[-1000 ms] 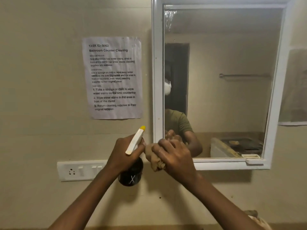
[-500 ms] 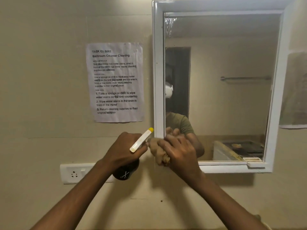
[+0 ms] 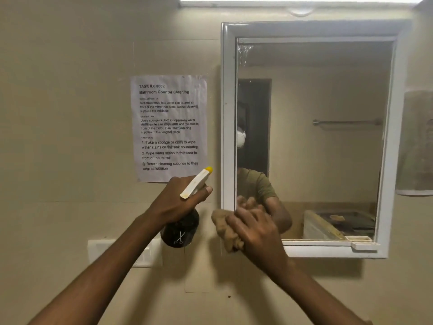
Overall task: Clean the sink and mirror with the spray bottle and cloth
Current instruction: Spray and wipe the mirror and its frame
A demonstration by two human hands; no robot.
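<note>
Nearest the camera, two bare forearms are raised from the lower edge toward the wall. At about eight o'clock from centre, the left hand (image 3: 174, 202) is wrapped round the neck of the spray bottle (image 3: 180, 227), its fingers curled and its thumb laid beside the white trigger head; the yellow nozzle tip is aimed toward two o'clock, and the dark body of the bottle hangs below the hand. Just beside it, at about five o'clock from centre, the right hand (image 3: 254, 231) is closed over a crumpled tan cloth (image 3: 223, 227), which is pressed against the lower left corner of the mirror (image 3: 328, 141), over the white frame. Behind the bottle, a white switch plate (image 3: 103, 250) is fixed to the beige wall (image 3: 65, 113). At ten o'clock from the left hand, a printed task sheet (image 3: 168, 127) is taped up. A person's arm and a towel rail are reflected in the glass. The sink cannot be seen.
</note>
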